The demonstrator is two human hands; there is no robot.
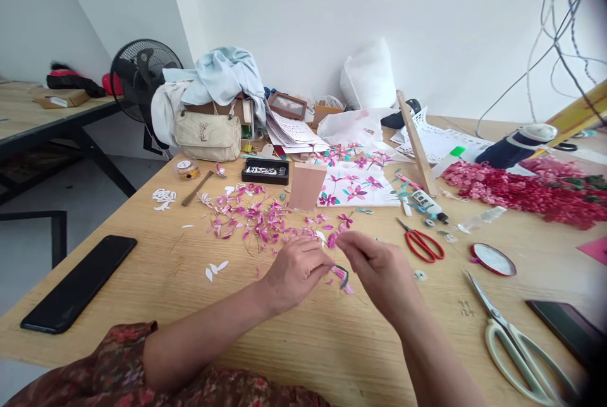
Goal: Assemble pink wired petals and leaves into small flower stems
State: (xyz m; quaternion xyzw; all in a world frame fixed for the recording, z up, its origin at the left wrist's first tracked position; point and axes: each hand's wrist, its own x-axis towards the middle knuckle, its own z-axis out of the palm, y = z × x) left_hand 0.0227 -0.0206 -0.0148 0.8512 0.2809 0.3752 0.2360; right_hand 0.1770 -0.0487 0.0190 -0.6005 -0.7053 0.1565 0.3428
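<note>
Near the table's front middle, my left hand [296, 271] is closed, thumb and fingers pinched together. At its fingertips hangs a small pink artificial flower [339, 273] with a dark green strip beside it. Just to the right, my right hand [379, 268] is raised a little higher with its fingers curled together. What lies in its fingertips is hidden or too thin to make out. Beyond both hands spreads a pile of loose pink petals [265, 217]. White petals [215, 269] lie to the left of my left hand.
Red-handled scissors [423, 244] and large pale-handled scissors [515, 347] lie to the right. A wooden block [306, 186] stands behind the petals. Finished pink flowers [355, 189] rest on white paper. A black phone [80, 282] lies at left, a glue bottle [429, 205] at right.
</note>
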